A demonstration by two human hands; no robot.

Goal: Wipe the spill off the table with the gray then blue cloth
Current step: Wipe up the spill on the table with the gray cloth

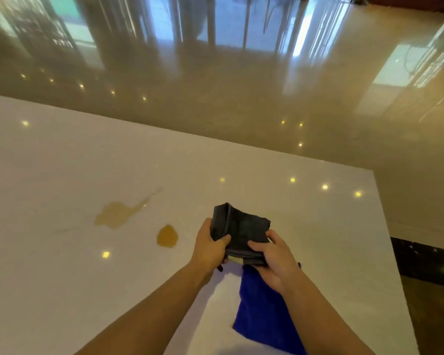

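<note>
A folded dark gray cloth is held above the white table by both hands. My left hand grips its left edge and my right hand grips its right lower edge. Beneath my right wrist a blue cloth lies flat on the table, partly hidden by my forearm. An amber spill sits to the left of my hands: a small round puddle and a larger, paler puddle with a thin streak running up to the right.
The table's far edge runs diagonally across the view and its right edge drops to a glossy beige floor. A dark floor border lies at the right. Ceiling lights reflect as small yellow dots on the table.
</note>
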